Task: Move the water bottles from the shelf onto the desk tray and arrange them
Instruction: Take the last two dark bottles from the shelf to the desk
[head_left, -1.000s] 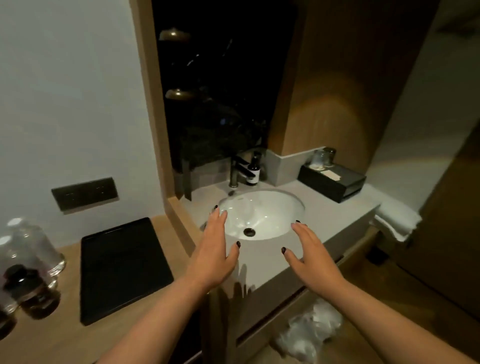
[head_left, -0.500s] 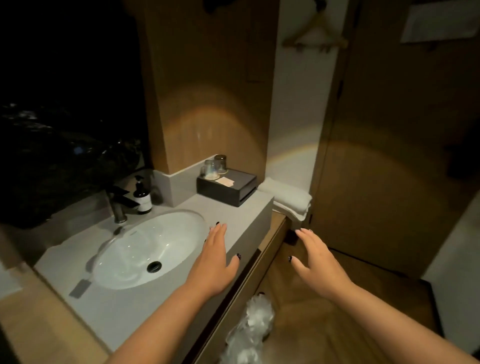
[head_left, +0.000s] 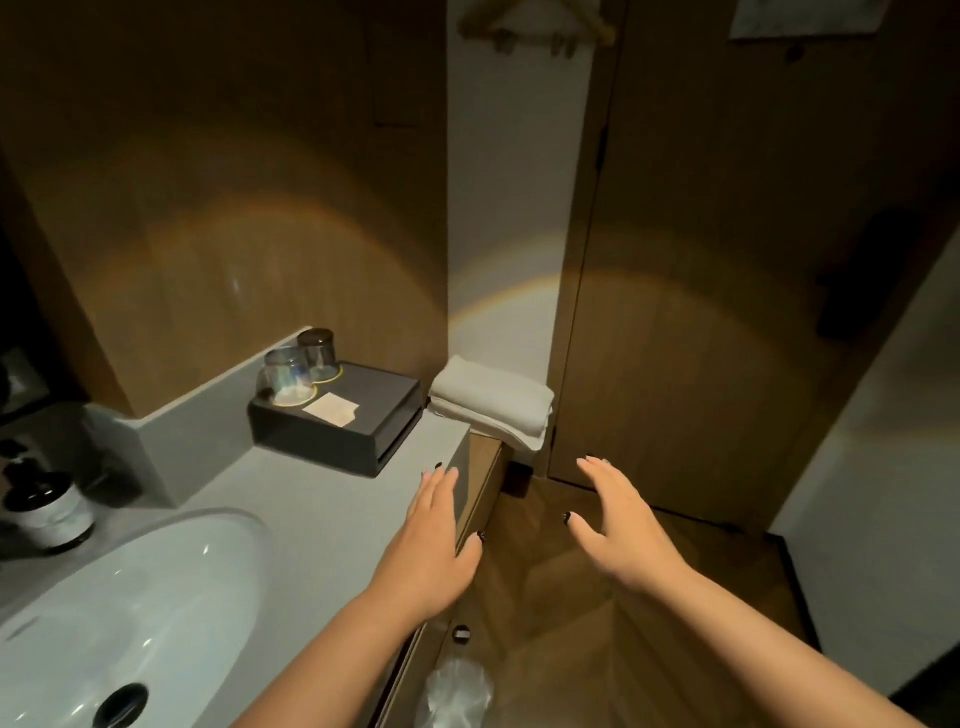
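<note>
No water bottle, shelf or desk tray shows in the head view at this moment. My left hand (head_left: 434, 540) hovers flat over the right end of the grey vanity counter (head_left: 322, 514), fingers apart and holding nothing. My right hand (head_left: 618, 525) is held out over the wooden floor to the right of the counter, also open and empty. Both forearms reach in from the bottom edge.
A white sink basin (head_left: 130, 613) fills the lower left, with a small dark pump bottle (head_left: 49, 512) beside it. A black box (head_left: 337, 415) carries two upturned glasses (head_left: 298, 366). Folded white towels (head_left: 493, 408) lie right of it. A wooden door (head_left: 727, 260) stands ahead; a plastic-lined bin (head_left: 457, 691) sits below.
The view has swung right: the black desk tray and glass jars at the left have left the frame, and the door and floor have come in. Both hands stay open and empty.
</note>
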